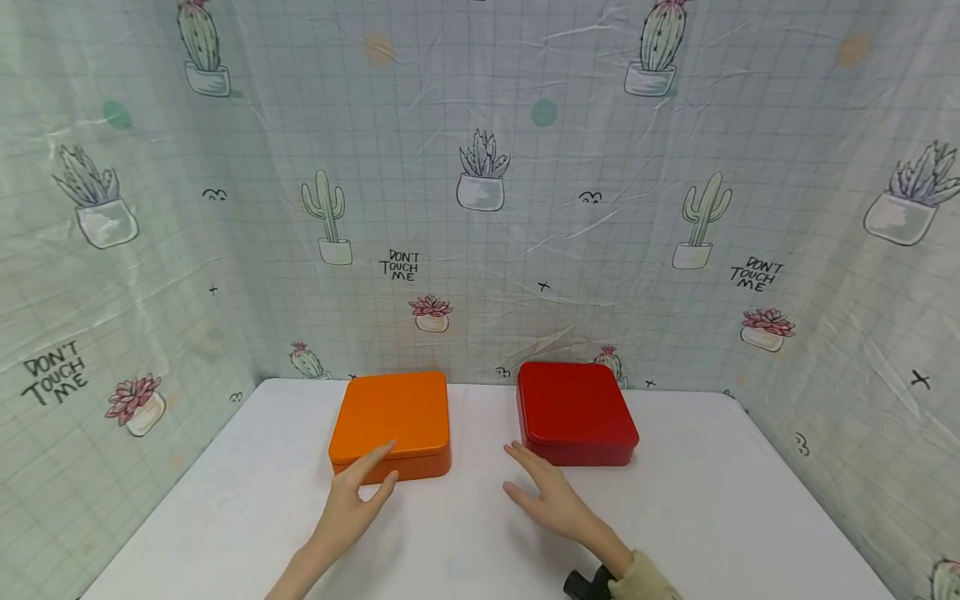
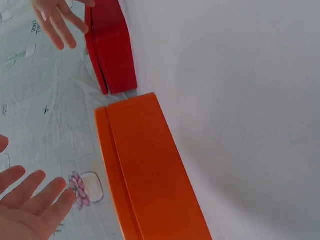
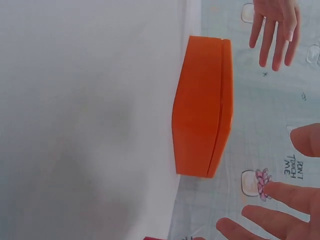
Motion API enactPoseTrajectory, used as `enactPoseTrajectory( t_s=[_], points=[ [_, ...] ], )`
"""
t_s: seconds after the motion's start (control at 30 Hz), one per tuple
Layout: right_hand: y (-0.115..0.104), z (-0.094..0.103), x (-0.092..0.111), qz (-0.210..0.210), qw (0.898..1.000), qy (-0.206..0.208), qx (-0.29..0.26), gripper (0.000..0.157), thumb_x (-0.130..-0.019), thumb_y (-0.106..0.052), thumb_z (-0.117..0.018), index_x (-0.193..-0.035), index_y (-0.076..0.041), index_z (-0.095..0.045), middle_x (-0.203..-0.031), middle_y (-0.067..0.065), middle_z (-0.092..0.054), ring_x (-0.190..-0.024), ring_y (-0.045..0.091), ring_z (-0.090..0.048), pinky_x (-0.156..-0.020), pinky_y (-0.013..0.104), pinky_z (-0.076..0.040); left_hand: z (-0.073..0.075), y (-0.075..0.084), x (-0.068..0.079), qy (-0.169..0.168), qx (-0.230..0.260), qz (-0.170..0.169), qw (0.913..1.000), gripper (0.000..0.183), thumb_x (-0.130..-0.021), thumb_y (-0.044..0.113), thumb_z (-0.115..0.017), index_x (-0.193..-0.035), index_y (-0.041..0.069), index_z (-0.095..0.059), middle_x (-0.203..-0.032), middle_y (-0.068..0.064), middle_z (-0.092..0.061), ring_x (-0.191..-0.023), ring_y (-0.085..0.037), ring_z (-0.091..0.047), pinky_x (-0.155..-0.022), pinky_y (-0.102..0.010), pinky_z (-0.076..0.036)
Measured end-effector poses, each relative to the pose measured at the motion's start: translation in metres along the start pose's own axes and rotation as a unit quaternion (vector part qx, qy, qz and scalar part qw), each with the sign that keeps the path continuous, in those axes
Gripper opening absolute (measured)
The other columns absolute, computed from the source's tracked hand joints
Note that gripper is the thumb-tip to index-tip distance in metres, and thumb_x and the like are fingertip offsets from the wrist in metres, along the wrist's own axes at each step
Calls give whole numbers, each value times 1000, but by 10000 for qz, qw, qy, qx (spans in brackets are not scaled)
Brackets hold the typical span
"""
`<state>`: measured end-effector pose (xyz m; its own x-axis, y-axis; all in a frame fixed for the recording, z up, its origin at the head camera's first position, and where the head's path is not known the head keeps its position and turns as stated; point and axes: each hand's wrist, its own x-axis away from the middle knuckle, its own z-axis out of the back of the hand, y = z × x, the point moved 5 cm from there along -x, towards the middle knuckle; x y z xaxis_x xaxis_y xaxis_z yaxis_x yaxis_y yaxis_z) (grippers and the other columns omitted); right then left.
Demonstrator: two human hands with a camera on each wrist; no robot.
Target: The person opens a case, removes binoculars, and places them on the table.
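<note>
An orange lidded box (image 1: 397,417) sits at the back left of the white table, its lid on. To its right stands a red lidded box (image 1: 573,408), also closed. My left hand (image 1: 351,502) is held in the air in front of the orange box, fingers extended and nothing in its grasp. On the other side my right hand (image 1: 553,500) hovers before the red box with fingers spread and empty. In the left wrist view a seam runs around the orange box (image 2: 150,170) below its lid.
The white table (image 1: 465,550) meets a cloth backdrop (image 1: 480,275) printed with cacti, which rises behind and on both sides. A black strap or mount (image 1: 588,583) and a beige sleeve (image 1: 643,577) show at my right wrist.
</note>
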<state>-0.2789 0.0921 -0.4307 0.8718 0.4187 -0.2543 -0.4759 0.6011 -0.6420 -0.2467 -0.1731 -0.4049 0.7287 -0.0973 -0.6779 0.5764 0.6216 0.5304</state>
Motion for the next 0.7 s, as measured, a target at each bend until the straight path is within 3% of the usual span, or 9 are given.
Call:
enactPoseTrajectory(
  t_s=[0.17,0.3,0.4,0.53,0.6,0.7],
  points=[
    [0,-5,-8,46,9988,48,-490,50,-87,-29,-55,-132,-11,-42,-135,15,-44,-117,35,-46,-81,51,-48,11,-9,-6,359,415,153,9984,36,-77,-3,-63,-112,-2,-58,-109,-15,-63,-96,-26,-61,-81,-11,-46],
    [1,-10,-14,-153,9961,-20,-863,47,-87,-28,-54,-130,-10,-45,-130,16,-49,-110,35,-52,-77,46,-51,19,-18,-9,521,712,349,9955,33,-78,-6,-61,-111,-5,-57,-107,-21,-62,-91,-6,-63,-74,-10,-48],
    [3,-14,-18,-324,9937,-88,-1065,45,-88,-29,-53,-129,-11,-46,-130,14,-50,-110,33,-53,-78,43,-52,27,-20,-11,696,811,727,9916,32,-78,-8,-60,-110,-6,-57,-105,-22,-62,-86,7,-59,-70,-7,-47],
    [4,-17,-23,-411,9865,-192,-1572,43,-89,-28,-52,-128,-11,-47,-130,16,-49,-110,32,-54,-77,38,-53,36,-23,-12,932,1088,1321,9808,28,-80,-7,-58,-108,-7,-58,-101,-16,-64,-78,6,-60,-64,-12,-50],
    [3,-18,-26,-437,9801,-258,-1918,43,-90,-27,-51,-128,-8,-46,-130,20,-48,-109,33,-54,-76,36,-53,38,-32,-10,1022,1289,1462,9755,26,-82,-6,-56,-107,-7,-57,-99,-11,-64,-75,1,-61,-61,-17,-52],
    [2,-19,-29,-567,9667,-357,-2472,43,-90,-24,-51,-128,-4,-45,-130,24,-46,-110,35,-52,-76,35,-53,34,-70,-3,1141,1470,1407,9724,27,-84,1,-55,-110,-6,-55,-99,-2,-64,-74,-4,-62,-58,-22,-53]
  ],
)
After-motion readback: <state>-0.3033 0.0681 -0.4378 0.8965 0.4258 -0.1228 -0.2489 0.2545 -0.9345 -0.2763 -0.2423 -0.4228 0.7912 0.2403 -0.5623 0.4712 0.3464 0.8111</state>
